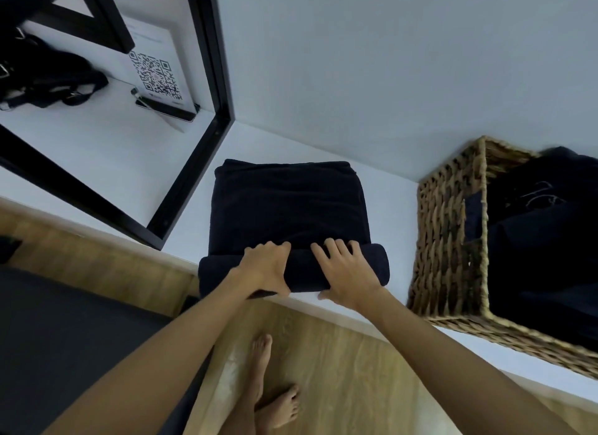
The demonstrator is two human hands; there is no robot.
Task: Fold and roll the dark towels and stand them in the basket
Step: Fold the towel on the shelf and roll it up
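Head view: a dark towel lies folded flat on the white shelf, between a black frame on the left and a woven basket on the right. Its near end is already turned into a roll that sits at the shelf's near edge. The roll's long axis runs left to right, and the flat, unrolled part stretches away from it toward the far wall.

The left hand sits on the left half of the roll, fingers curled over the top and thumb tucked under the near side, so it grips the roll. The right hand lies on the right half with fingers spread and nearly straight, pressing down on it, thumb at the near edge; it does not appear to clutch the cloth.

The rolling looks well short of done, since most of the towel is still flat. The push to come should go straight away from the person, square to the roll's axis.

The basket stands well to the right of the roll, on the right hand's side, with dark cloth already in it.
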